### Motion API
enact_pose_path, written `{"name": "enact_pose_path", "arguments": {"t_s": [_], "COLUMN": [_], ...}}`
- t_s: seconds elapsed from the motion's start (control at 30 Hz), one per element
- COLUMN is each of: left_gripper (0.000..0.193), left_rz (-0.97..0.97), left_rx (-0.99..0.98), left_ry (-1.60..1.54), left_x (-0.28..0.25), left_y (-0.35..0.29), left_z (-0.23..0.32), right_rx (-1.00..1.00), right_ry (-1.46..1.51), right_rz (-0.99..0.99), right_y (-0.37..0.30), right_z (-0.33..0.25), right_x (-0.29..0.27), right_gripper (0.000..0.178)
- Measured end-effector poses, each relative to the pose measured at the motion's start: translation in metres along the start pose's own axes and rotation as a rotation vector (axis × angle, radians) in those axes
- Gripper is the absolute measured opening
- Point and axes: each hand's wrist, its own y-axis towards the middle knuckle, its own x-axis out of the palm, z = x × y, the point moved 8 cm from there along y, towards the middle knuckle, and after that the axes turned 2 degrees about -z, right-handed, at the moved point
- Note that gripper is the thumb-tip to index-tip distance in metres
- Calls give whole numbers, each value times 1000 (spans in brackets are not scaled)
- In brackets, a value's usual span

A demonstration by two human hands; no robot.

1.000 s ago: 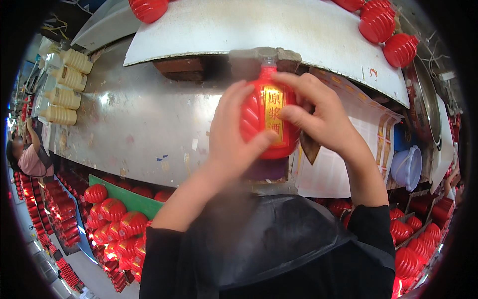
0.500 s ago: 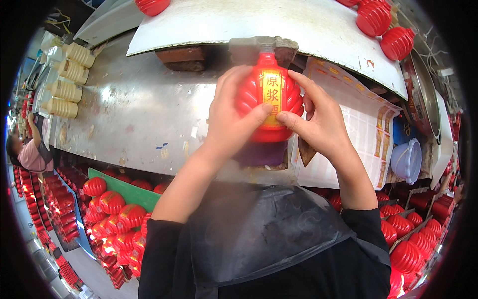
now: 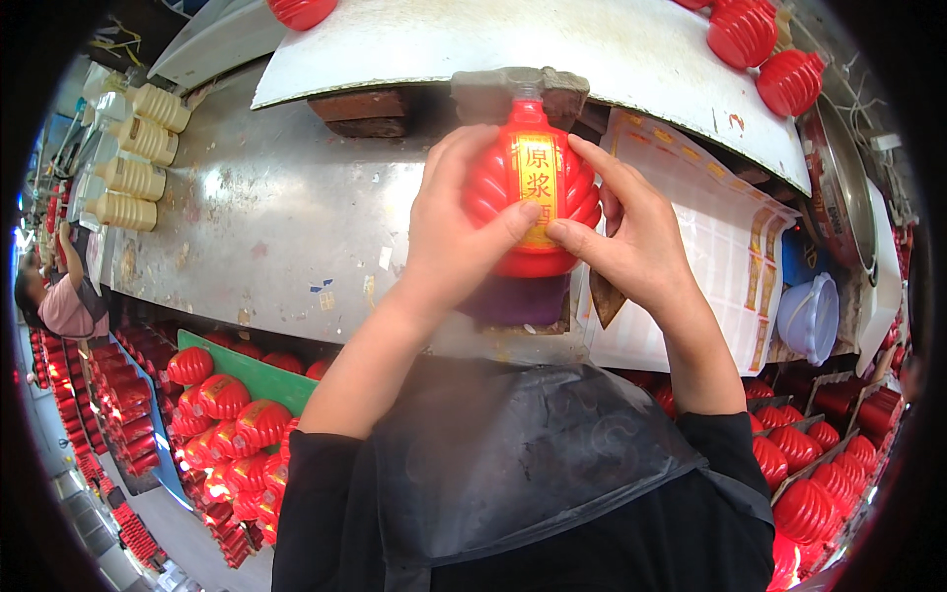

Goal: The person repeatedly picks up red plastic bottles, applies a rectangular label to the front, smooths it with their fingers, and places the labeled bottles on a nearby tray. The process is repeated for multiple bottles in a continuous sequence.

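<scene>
Between my two hands sits a round red ribbed bottle (image 3: 483, 202) with a clear neck pointing away from me. A gold label (image 3: 538, 178) with a red border runs down its front. My left hand (image 3: 459, 202) wraps the bottle's left side, its thumb pressed on the label's lower part. My right hand (image 3: 631, 222) curves round the right side, fingertips near the shoulder and thumb on the label's lower edge. Underneath lies a dark purple pad (image 3: 518, 301), partly hidden by the bottle. A translucent sheet of gold labels (image 3: 681, 257) lies just right of my right hand.
A white board (image 3: 424, 44) spans the far side, carrying several red bottles (image 3: 745, 35). Cream plastic bottles (image 3: 133, 178) stand left on the metal bench (image 3: 266, 227). A lilac bucket (image 3: 809, 318) is at right. Crated red bottles (image 3: 237, 424) flank me; another person (image 3: 64, 301) is far left.
Both hands keep the same grip on the bottle, thumbs still on the label. The view has shifted only slightly.
</scene>
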Motion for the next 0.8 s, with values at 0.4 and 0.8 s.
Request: {"name": "enact_pose_path", "arguments": {"t_s": [0.4, 0.8], "left_gripper": [69, 74], "left_rz": [-20, -32], "left_rx": [-69, -95], "left_ry": [-90, -80], "left_x": [2, 2], "left_y": [2, 2], "left_z": [-4, -6], "right_rx": [51, 31], "right_ry": [109, 92], "right_rz": [5, 10], "right_y": [4, 3], "right_z": [2, 0], "right_x": [0, -1], "right_gripper": [72, 72]}}
